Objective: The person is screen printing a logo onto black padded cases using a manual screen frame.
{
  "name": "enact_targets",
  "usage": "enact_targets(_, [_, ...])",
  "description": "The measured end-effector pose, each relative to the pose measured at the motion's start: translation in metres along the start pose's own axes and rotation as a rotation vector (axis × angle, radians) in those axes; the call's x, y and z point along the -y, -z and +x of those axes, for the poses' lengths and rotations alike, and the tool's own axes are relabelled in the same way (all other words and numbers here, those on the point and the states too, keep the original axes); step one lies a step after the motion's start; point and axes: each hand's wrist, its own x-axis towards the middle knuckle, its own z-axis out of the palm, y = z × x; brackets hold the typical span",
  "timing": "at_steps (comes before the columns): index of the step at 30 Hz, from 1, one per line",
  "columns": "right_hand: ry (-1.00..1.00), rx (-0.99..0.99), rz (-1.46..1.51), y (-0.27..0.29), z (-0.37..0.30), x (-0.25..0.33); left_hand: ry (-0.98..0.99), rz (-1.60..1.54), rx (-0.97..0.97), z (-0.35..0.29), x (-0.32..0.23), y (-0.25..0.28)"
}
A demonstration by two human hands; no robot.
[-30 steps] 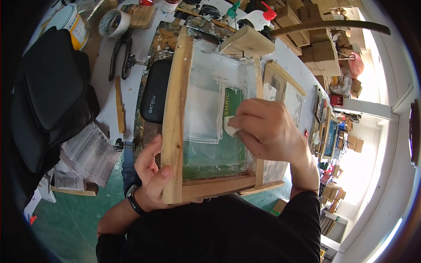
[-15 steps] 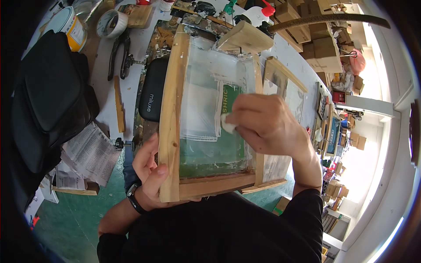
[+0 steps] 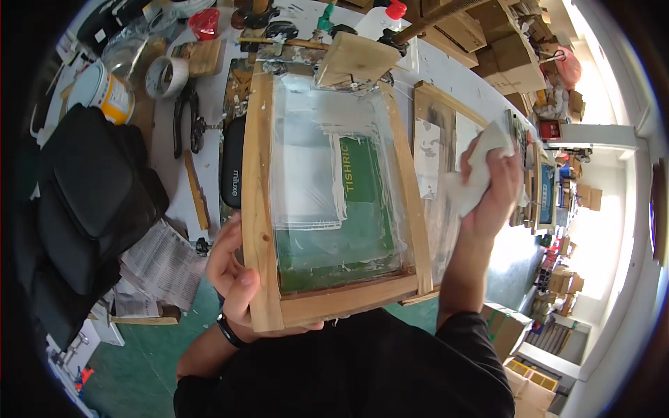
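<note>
Right fingers (image 3: 500, 171) now off mesh (image 3: 320, 258), around cloth (image 3: 467, 194); left (image 3: 224, 252) around frame (image 3: 259, 209); table (image 3: 456, 80), green floor (image 3: 139, 362)

The right hand (image 3: 493, 202) is now off the screen (image 3: 306, 184), out to its right, its crumpled wipe (image 3: 468, 194) spread wider.

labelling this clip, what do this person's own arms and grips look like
Short black sleeves leave the forearms bare. A dark band circles the left wrist; none shows on the right. Neither the left grip nor the right grip wears a glove.
</note>
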Motion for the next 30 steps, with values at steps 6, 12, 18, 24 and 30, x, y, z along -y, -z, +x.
enact_targets(6, [-0.517, -0.098, 0.182, 0.013, -0.127, -0.099, -0.188, 0.212, 0.061, 0.033, -0.009, 0.008])
enact_targets(12, [-1.355, 0.092, 1.829, -0.015, -0.169, -0.165, -0.255, 0.199, 0.01, 0.039, -0.003, 0.004])
enact_targets(18, [-1.328, 0.4, 1.456, -0.029, -0.169, -0.171, -0.211, 0.116, -0.013, 0.024, 0.003, 0.005])
enact_targets(24, [-1.34, 0.331, 1.284, -0.034, -0.179, -0.174, -0.252, 0.054, -0.03, 0.027, 0.012, 0.005])
enact_targets(30, [-1.318, 0.386, 1.142, -0.032, -0.19, -0.195, -0.267, 0.032, -0.037, 0.028, 0.013, 0.004])
